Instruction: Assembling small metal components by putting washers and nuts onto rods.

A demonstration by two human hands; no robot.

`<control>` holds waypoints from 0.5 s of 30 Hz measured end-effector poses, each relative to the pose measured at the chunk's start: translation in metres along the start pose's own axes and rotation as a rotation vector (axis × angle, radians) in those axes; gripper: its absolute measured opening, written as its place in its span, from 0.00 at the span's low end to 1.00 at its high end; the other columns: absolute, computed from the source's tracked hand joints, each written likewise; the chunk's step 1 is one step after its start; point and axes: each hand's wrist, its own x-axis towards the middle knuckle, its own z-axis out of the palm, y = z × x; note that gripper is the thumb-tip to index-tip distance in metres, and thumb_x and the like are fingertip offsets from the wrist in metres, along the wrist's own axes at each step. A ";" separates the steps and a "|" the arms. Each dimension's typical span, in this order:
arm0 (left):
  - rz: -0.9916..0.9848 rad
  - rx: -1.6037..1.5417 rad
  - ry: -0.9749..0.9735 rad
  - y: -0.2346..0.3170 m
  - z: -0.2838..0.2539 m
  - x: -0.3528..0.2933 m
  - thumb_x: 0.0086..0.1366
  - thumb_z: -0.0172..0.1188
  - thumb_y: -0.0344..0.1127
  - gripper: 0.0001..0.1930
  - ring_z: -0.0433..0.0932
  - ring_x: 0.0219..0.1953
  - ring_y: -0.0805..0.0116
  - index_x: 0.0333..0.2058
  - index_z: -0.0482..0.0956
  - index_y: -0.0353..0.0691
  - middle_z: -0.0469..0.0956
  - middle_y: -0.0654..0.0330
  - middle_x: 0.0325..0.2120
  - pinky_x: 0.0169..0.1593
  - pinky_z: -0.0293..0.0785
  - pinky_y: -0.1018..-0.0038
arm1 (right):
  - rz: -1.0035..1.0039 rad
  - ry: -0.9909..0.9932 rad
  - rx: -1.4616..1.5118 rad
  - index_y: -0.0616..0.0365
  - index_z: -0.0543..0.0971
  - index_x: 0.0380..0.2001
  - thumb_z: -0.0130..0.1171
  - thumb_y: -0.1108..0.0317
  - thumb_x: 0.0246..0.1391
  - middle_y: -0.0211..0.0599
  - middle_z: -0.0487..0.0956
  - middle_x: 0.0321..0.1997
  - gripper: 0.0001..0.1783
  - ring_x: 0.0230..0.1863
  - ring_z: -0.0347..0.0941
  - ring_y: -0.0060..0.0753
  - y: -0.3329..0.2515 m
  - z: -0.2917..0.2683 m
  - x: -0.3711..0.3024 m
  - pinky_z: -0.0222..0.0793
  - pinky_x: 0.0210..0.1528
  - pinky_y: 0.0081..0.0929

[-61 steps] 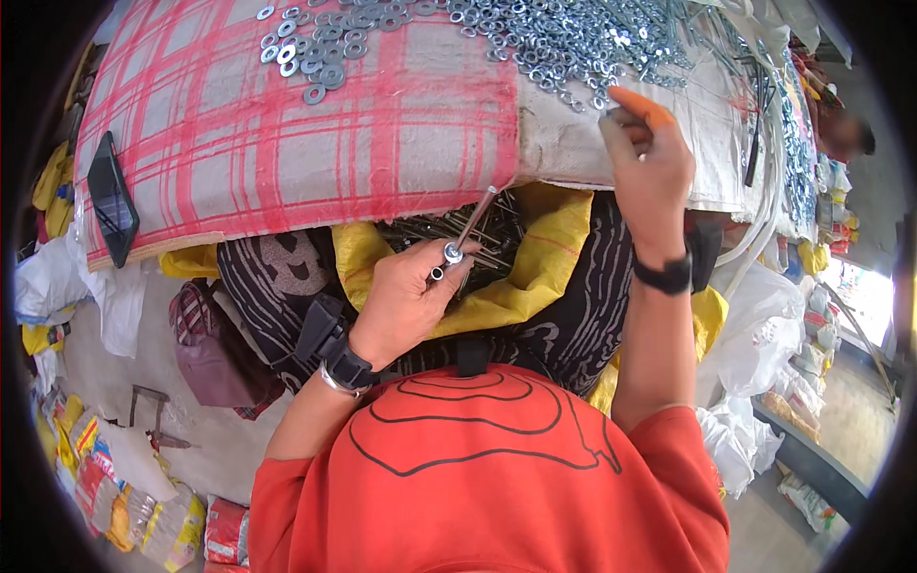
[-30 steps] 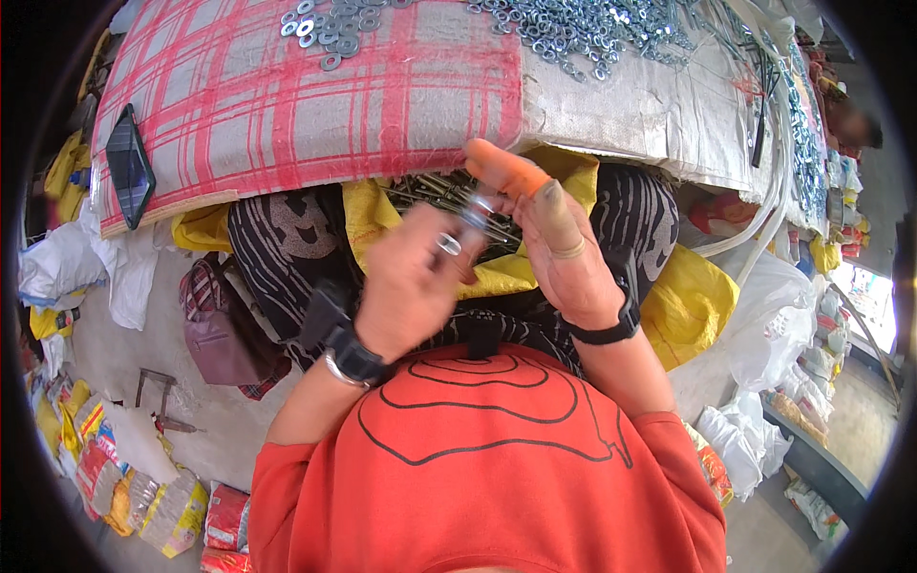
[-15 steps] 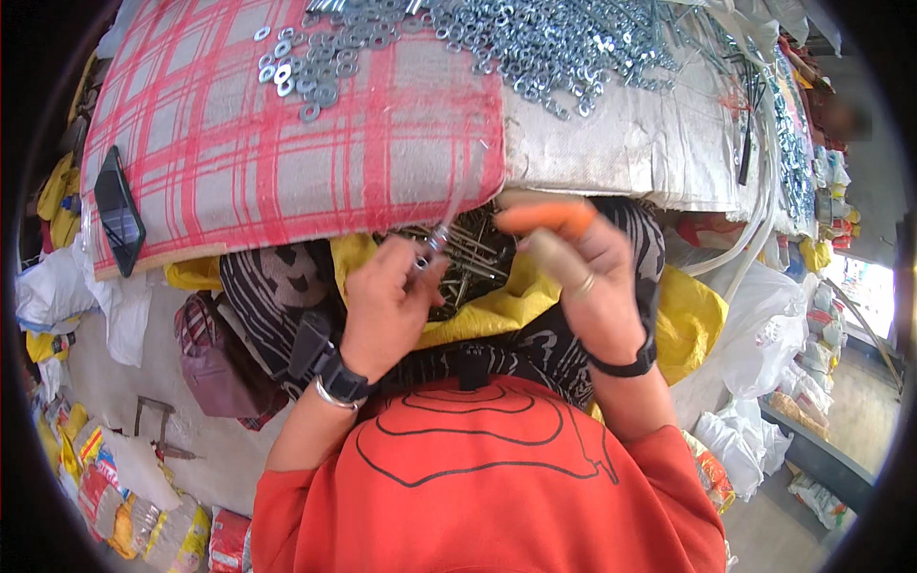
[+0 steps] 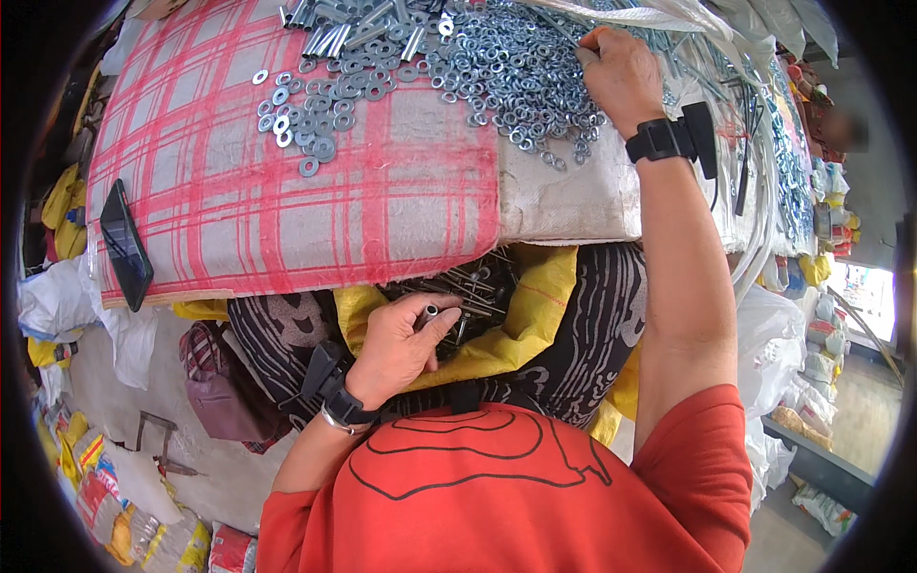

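Observation:
My left hand (image 4: 399,336) is closed around a small metal sleeve (image 4: 431,311), its round open end showing between thumb and fingers. Just beyond that hand, a yellow sack (image 4: 521,346) in my lap holds a heap of long metal bolts (image 4: 468,286). My right hand (image 4: 621,76) reaches far forward to the right part of the table, fingertips bent together at the edge of a big pile of small metal rings and washers (image 4: 521,86). What those fingertips hold, if anything, is too small to tell. Thin metal rods (image 4: 564,21) lie beside them.
Larger flat washers (image 4: 325,119) and short metal tubes (image 4: 368,33) lie on the red-checked cloth (image 4: 287,210). A dark phone (image 4: 126,244) rests at the table's left edge. White plastic straps (image 4: 755,258) hang at the right. A purple bag (image 4: 222,392) sits at my left.
My right hand has moved from above the yellow sack, forward and right, to the pile on the table. The clear piece and bolt at my left hand no longer show; the sleeve stays in it.

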 end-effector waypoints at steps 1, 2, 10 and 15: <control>-0.007 -0.003 0.005 -0.002 0.000 0.000 0.68 0.56 0.34 0.13 0.73 0.18 0.80 0.47 0.76 0.34 0.71 0.67 0.23 0.23 0.69 0.81 | -0.008 -0.050 -0.031 0.55 0.81 0.34 0.58 0.62 0.53 0.46 0.80 0.40 0.10 0.44 0.75 0.50 -0.003 -0.002 0.001 0.69 0.47 0.41; 0.055 -0.118 -0.003 -0.005 0.000 0.001 0.68 0.55 0.33 0.13 0.74 0.20 0.79 0.48 0.75 0.33 0.72 0.67 0.24 0.26 0.71 0.81 | -0.010 -0.058 -0.025 0.55 0.81 0.34 0.58 0.62 0.53 0.46 0.80 0.40 0.10 0.44 0.75 0.50 -0.003 -0.005 0.001 0.69 0.47 0.41; 0.185 -0.498 -0.162 0.007 -0.006 -0.009 0.65 0.46 0.23 0.21 0.80 0.40 0.65 0.57 0.65 0.32 0.74 0.58 0.39 0.48 0.75 0.72 | 0.247 0.089 0.608 0.58 0.80 0.41 0.58 0.66 0.55 0.37 0.80 0.32 0.12 0.34 0.77 0.31 0.012 -0.046 -0.054 0.70 0.41 0.23; 0.255 -0.491 -0.143 0.009 -0.003 -0.015 0.67 0.46 0.25 0.21 0.80 0.41 0.65 0.58 0.64 0.32 0.74 0.58 0.40 0.49 0.75 0.72 | 0.457 0.049 1.925 0.65 0.73 0.53 0.51 0.73 0.60 0.39 0.80 0.37 0.18 0.42 0.76 0.37 -0.021 -0.076 -0.123 0.70 0.51 0.37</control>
